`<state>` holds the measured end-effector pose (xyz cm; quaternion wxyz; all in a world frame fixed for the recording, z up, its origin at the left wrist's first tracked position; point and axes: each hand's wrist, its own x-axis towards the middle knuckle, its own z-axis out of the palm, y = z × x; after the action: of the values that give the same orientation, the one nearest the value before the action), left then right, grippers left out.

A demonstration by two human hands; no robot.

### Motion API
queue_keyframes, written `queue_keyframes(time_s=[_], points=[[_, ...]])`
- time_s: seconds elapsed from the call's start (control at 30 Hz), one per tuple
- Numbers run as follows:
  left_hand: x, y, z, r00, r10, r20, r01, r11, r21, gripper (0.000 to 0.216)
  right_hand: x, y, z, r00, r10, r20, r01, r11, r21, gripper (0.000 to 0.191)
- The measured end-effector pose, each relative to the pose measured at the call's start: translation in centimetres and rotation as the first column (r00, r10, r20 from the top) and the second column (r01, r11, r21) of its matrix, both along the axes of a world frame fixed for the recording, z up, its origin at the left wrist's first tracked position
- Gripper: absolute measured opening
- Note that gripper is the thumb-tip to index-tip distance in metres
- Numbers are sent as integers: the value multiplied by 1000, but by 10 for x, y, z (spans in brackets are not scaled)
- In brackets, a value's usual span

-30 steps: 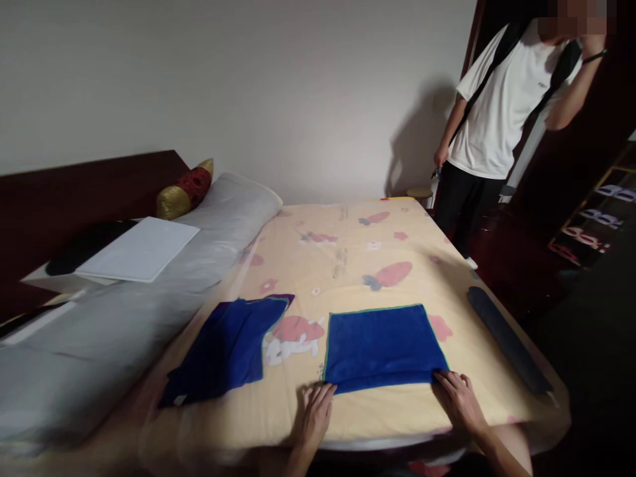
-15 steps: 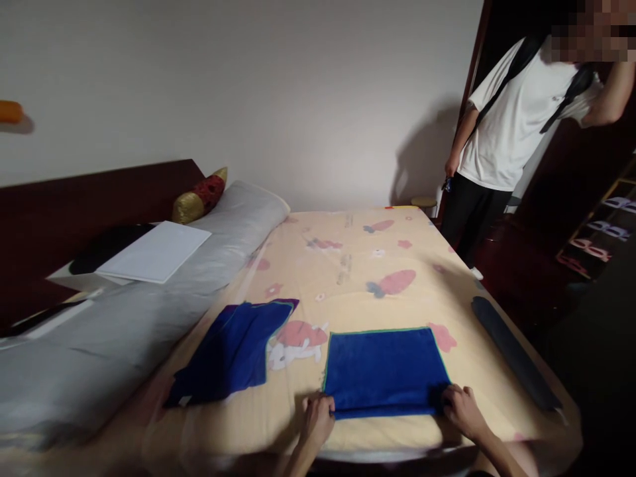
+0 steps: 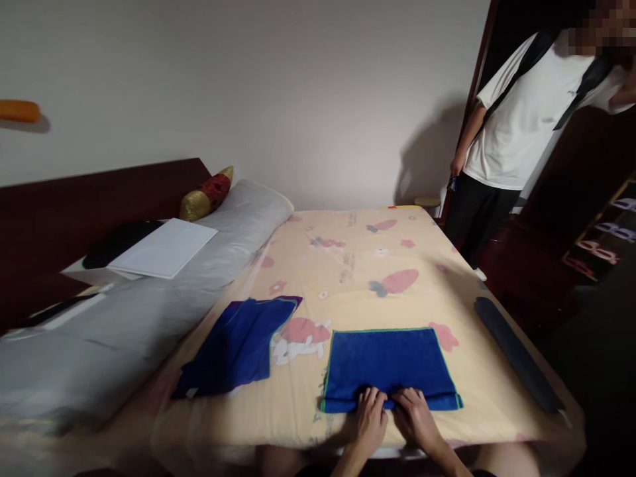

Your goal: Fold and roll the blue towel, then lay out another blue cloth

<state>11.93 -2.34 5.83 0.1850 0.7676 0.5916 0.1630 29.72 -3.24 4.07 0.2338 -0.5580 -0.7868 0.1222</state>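
Note:
A blue towel with green edging lies spread on the bed, its near edge turned over into a narrow roll. My left hand has its fingers curled over the middle of that roll. Close beside it, my right hand grips the same rolled edge, fingers bent over the cloth. The thumbs are mostly hidden. To the left lies a second blue cloth, rumpled, with a purple edge and a small white tag; neither hand touches it.
The bed has a cream sheet with carrot and rabbit prints. A dark long case lies along its right side. On the left are a grey bolster, a white board and a red-gold pillow. A person stands at the far right.
Both hands have moved inward from the towel's two near corners to the middle of its rolled edge. My view has shifted slightly, and the standing person's raised arm is lower.

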Motion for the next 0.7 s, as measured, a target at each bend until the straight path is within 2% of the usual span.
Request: queue_keyframes(time_s=[0.07, 0.13, 0.2, 0.27, 0.33, 0.4, 0.5, 0.57, 0.63, 0.7], points=[[-20, 2, -1, 1000, 12, -12, -12, 1000, 7, 32, 25, 0, -6, 998, -56, -4, 56, 998, 23, 27], [-53, 6, -1, 997, 56, -60, -54, 998, 45, 35, 63, -3, -13, 991, -136, -8, 137, 990, 47, 29], [-85, 9, 0, 983, 114, -146, -95, 987, 128, 35, 100, -8, -20, 977, -211, -3, 211, 975, 66, 30], [-102, 10, 0, 962, 173, -210, -131, 971, 200, 34, 121, -12, -25, 963, -268, 35, 264, 961, 79, 31], [-96, 9, -3, 946, 223, -236, -170, 959, 228, 33, 116, -14, -26, 946, -312, 82, 305, 948, 93, 32], [-71, 7, -10, 941, 239, -240, -181, 954, 238, 35, 86, -11, -22, 959, -269, 92, 263, 962, 81, 37], [-25, 4, -22, 968, 112, -224, -59, 971, 233, 39, 22, -3, -11, 997, -47, 58, 44, 998, 49, 40], [-11, 5, -25, 974, -21, -225, 76, 968, 238, 40, -5, 0, -7, 997, 57, 54, -60, 997, 49, 41], [-24, 6, -23, 957, -81, -280, 160, 949, 273, 44, -3, 1, -10, 996, 43, 77, -47, 998, 52, 43], [-59, 7, -20, 929, -43, -368, 170, 931, 323, 50, 28, -2, -21, 991, -72, 110, 64, 995, 74, 46]])
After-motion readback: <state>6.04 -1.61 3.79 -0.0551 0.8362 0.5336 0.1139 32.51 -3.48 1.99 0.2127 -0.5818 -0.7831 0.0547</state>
